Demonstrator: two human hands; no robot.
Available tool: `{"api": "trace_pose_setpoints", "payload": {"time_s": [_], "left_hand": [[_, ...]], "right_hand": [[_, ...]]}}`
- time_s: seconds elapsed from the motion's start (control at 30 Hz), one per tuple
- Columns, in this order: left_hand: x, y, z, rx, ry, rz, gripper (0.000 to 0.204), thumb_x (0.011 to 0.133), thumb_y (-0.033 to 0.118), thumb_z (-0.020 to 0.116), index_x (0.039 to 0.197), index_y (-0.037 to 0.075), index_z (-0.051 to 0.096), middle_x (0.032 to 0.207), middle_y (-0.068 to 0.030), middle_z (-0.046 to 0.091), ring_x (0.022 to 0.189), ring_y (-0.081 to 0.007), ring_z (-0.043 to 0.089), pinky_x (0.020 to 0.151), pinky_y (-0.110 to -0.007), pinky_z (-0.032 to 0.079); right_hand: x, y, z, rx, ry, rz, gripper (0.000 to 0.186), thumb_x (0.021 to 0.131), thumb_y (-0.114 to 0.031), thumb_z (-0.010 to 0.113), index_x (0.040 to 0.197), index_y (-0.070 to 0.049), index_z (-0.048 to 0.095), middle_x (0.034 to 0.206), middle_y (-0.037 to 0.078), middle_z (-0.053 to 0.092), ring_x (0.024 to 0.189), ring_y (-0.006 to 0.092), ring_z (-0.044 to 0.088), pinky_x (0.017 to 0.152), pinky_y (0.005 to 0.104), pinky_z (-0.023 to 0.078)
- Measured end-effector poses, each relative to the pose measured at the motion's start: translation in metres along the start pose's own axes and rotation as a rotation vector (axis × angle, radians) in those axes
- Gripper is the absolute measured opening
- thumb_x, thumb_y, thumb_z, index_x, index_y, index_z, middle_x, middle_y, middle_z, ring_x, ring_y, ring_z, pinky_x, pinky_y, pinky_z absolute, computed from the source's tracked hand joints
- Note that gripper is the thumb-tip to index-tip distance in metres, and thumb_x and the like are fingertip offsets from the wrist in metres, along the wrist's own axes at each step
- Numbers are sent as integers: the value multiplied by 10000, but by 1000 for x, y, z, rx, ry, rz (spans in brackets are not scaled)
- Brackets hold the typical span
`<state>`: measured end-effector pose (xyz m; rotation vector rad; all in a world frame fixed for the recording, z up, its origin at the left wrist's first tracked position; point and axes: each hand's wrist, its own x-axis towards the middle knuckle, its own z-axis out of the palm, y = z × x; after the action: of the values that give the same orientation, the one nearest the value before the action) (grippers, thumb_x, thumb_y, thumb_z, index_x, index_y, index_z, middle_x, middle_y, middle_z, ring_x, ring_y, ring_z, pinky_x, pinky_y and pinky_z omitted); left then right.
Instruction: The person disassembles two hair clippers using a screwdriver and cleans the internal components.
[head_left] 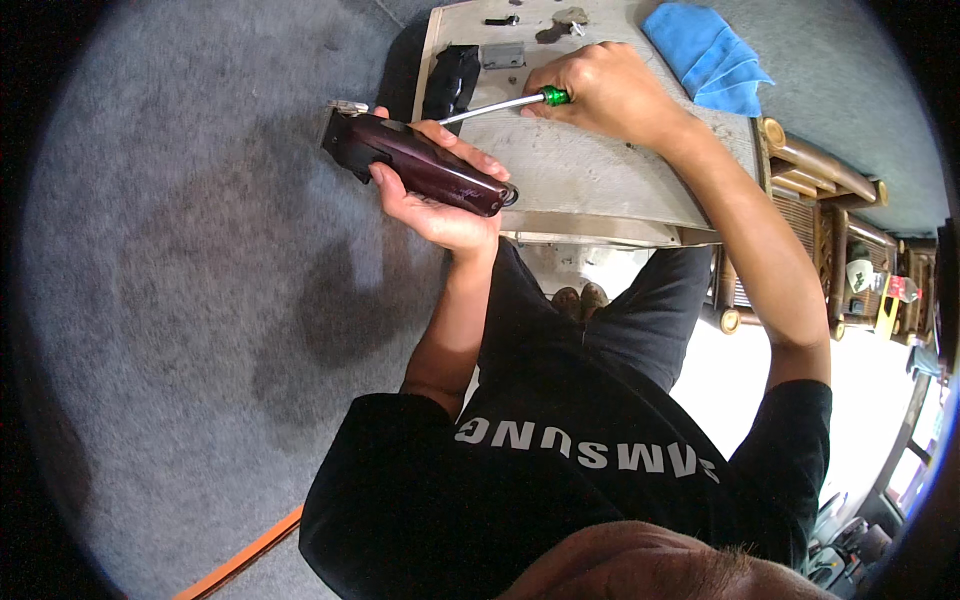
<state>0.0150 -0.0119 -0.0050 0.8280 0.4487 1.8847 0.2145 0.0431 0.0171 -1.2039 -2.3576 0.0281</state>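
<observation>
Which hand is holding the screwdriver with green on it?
The right hand, closed around the handle end of the screwdriver; the left hand holds a dark red hair clipper instead.

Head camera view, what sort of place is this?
Perhaps a home or shop room with a makeshift work spot: loose parts on a small table, a handheld hair clipper and screwdriver, and bamboo-like furniture nearby.

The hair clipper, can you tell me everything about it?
The hair clipper has a glossy maroon body, black parts, a metallic blade head at its left end and a dark loop at its right. It slants in the left hand, across the table's left edge, thumb below, fingers above. Whether the screwdriver touches it is hidden.
</observation>
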Motion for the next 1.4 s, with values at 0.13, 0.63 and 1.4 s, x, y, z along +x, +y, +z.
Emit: {"api": "trace_pose_setpoints", "payload": {"time_s": [0.13, 0.63, 1.4], "left_hand": [[0, 1, 2, 15, 1, -18, 623, 1055, 603, 361, 1467, 138, 397, 859, -82, 597, 470, -200, 584, 375, -338, 530], [12, -9, 2, 236, -253, -479, 641, 1059, 582, 297, 947, 15, 573, 543, -89, 550, 421, -201, 552, 417, -319, 484], [19, -8, 16, 458, -278, -408, 509, 1089, 524, 477, 1177, 22, 474, 867, -118, 621, 541, -214, 657, 459, -386, 595]], "right_hand": [[0, 5, 4, -21, 14, -10, 219, 883, -311, 784, 1026, -146, 798, 903, 117, 768, 810, 336, 729, 718, 449, 569], [3, 24, -10, 431, 445, 229, 334, 955, -371, 764, 1091, -67, 788, 858, 125, 762, 748, 240, 713, 707, 379, 561], [-54, -60, -18, 738, 239, 400, 217, 990, -215, 744, 1098, -34, 796, 869, 50, 772, 821, 58, 640, 774, 269, 537]]}}
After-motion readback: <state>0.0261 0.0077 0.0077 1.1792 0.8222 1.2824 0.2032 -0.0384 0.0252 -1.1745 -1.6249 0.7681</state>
